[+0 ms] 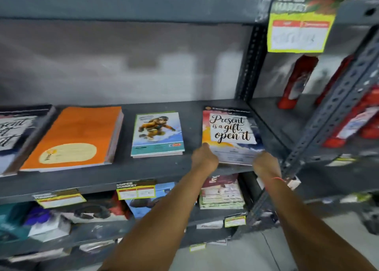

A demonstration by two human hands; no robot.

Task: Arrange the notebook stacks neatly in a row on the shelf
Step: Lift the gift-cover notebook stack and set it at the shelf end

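Four notebook stacks lie on the grey shelf (160, 168). At the far right is a stack with a "Present is a gift, open it" cover (230, 131). My left hand (204, 157) grips its near left corner and my right hand (265, 164) grips its near right corner. Its near edge hangs over the shelf front. To its left sit a thin stack with a cartoon figure cover (156, 134), a thick orange stack (75, 136), and another "Present" stack (18, 133) cut off at the left edge.
A perforated grey upright (251, 63) stands just right of the held stack. Red bottles (296, 82) fill the neighbouring bay. A yellow price tag (299, 30) hangs from the upper shelf. Lower shelves hold more notebooks (221, 192) and packets.
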